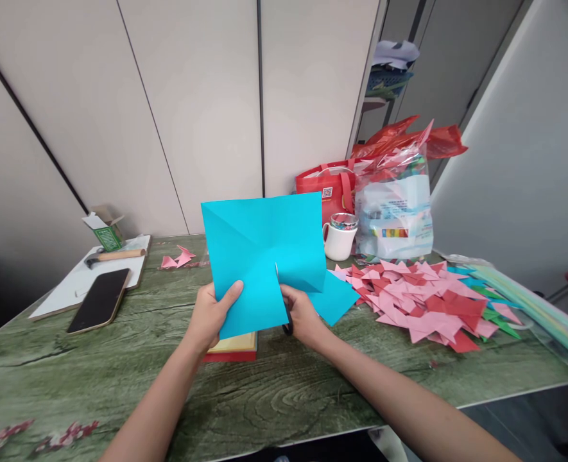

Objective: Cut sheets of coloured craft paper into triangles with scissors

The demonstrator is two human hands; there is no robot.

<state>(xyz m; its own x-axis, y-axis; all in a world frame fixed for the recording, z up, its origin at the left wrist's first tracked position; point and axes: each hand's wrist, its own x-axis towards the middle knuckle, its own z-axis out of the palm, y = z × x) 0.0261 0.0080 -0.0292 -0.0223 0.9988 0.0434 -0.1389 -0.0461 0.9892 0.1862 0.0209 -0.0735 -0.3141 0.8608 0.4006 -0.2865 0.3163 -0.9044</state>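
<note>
A creased sheet of bright blue paper [259, 237] is held up above the table. My left hand [212, 314] grips its lower left edge, with the thumb on the front and the fingers behind. My right hand [303, 316] is closed around the dark handle of a pair of scissors [288, 321]. Their blades sit in a cut that runs up from the sheet's lower edge; a blade tip shows near the middle. Another piece of blue paper [334, 298] shows behind my right hand. Under the sheet lies a stack of coloured paper [233, 350], partly covered.
Folded pink and red paper pieces [428, 295] are heaped at the right, beside long plastic-wrapped strips [534, 308]. Behind stand a white mug [340, 237], a red bag [307, 183] and a filled clear bag [394, 212]. A phone [101, 298] and a hammer [115, 255] lie left.
</note>
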